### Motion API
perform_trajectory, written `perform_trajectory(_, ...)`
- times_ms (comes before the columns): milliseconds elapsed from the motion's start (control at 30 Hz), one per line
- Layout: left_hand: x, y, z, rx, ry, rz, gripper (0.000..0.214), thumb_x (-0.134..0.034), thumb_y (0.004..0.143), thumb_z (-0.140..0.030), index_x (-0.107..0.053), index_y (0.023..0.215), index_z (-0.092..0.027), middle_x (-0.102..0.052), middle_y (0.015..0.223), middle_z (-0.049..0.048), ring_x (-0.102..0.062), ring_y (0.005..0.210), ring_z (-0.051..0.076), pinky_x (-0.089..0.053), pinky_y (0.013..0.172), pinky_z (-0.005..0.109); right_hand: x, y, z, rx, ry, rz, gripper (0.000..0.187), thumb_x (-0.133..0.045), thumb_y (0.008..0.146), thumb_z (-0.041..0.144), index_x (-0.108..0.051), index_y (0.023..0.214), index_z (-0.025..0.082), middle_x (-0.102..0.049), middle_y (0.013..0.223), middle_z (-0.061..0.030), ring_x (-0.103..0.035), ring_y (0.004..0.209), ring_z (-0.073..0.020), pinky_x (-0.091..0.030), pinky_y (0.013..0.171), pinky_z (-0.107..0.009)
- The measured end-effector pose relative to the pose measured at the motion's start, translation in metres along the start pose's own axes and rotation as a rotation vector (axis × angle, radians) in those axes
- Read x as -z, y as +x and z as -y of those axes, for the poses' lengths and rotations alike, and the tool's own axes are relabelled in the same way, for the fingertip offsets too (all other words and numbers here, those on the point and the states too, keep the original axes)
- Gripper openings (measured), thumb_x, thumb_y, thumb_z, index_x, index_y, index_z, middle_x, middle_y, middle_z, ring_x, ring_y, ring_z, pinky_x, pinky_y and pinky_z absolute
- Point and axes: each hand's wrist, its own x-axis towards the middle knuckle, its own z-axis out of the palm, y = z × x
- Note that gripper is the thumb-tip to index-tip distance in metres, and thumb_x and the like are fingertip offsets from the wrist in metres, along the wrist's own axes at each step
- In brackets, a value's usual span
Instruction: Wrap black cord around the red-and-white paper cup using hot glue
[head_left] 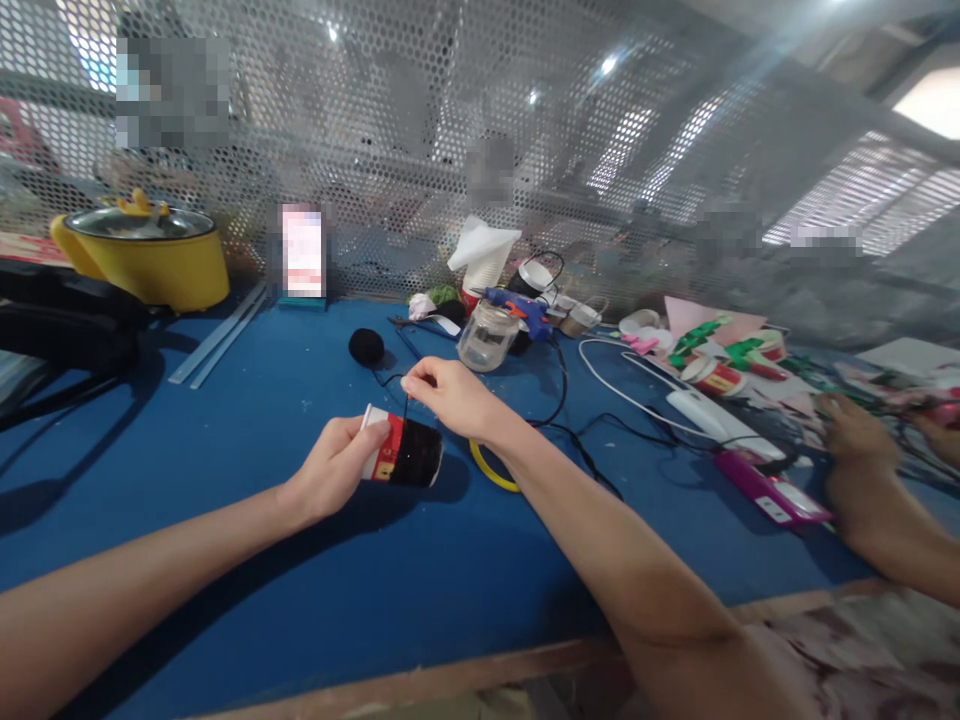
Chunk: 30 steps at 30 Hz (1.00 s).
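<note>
My left hand [341, 460] is closed around the rim end of a paper cup [385, 448], which lies tilted on its side just above the blue table. Black yarn [418, 455] covers the cup's base half, while red and white print shows on the rest. Above the cup, my right hand [446, 388] pinches the black strand [406, 408] that rises from the wrapped part. A black ball of yarn [367, 346] sits behind the cup, with a loose strand running toward my right fingers. Part of a yellow ring [495, 468] shows beneath my right forearm.
A clear jar [487, 336] with a blue glue gun [525, 310] stands behind my right hand. A yellow pot [150, 255], metal strips [219, 335] and a lit phone [302, 250] are at left. Cables, a white power strip [724, 425], a purple box [772, 490] and another person's hand [859, 440] lie right.
</note>
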Motion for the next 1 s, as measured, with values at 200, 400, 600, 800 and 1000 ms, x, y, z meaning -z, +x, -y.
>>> perform_trajectory(200, 0.001, -0.001, 0.001, -0.047, 0.036, 0.020, 0.031, -0.041, 0.071, -0.038, -0.045, 0.053, -0.013, -0.037, 0.046, -0.0049, -0.032, 0.041, 0.005, -0.026, 0.041, 0.018, 0.000, -0.001, 0.005, -0.014, -0.007, 0.068, 0.016, -0.043, 0.074, 0.023, -0.053, 0.069, 0.012, -0.054, 0.064, -0.0018, -0.043, 0.055, -0.0085, -0.031, 0.051, -0.020)
perform_trajectory(400, 0.003, -0.003, 0.001, -0.157, 0.138, 0.033, 0.033, -0.037, 0.074, -0.036, -0.036, 0.048, -0.015, -0.030, 0.045, -0.0053, -0.024, 0.041, 0.005, -0.021, 0.038, 0.018, -0.003, -0.001, 0.004, -0.005, 0.007, 0.141, 0.014, -0.044, 0.072, 0.021, -0.054, 0.067, 0.012, -0.054, 0.062, -0.0014, -0.044, 0.055, -0.0082, -0.032, 0.050, -0.020)
perform_trajectory(600, 0.006, -0.004, -0.003, -0.406, 0.356, 0.033, 0.034, -0.032, 0.077, -0.028, -0.030, 0.045, -0.016, -0.029, 0.045, -0.0044, -0.024, 0.043, 0.006, -0.022, 0.040, 0.020, -0.004, 0.000, 0.001, 0.017, 0.034, 0.207, 0.016, -0.045, 0.071, 0.024, -0.055, 0.066, 0.013, -0.053, 0.059, -0.0002, -0.043, 0.052, -0.0074, -0.033, 0.049, -0.019)
perform_trajectory(800, 0.007, -0.004, -0.002, -0.549, 0.398, 0.045, 0.034, -0.033, 0.076, -0.025, -0.029, 0.044, -0.016, -0.029, 0.044, -0.0045, -0.025, 0.042, 0.006, -0.022, 0.042, 0.021, -0.005, 0.000, -0.002, 0.027, 0.062, 0.250, 0.018, -0.047, 0.071, 0.028, -0.055, 0.066, 0.013, -0.053, 0.058, 0.0006, -0.042, 0.050, -0.0068, -0.033, 0.047, -0.019)
perform_trajectory(1000, 0.004, 0.000, -0.005, -0.109, 0.021, -0.033, 0.029, -0.040, 0.070, -0.035, -0.041, 0.050, -0.015, -0.035, 0.043, -0.0046, -0.029, 0.039, 0.006, -0.024, 0.039, 0.020, 0.002, 0.007, -0.010, 0.013, 0.053, 0.140, 0.027, -0.038, 0.077, 0.026, -0.054, 0.060, 0.013, -0.057, 0.062, -0.0028, -0.048, 0.055, -0.0087, -0.035, 0.054, -0.021)
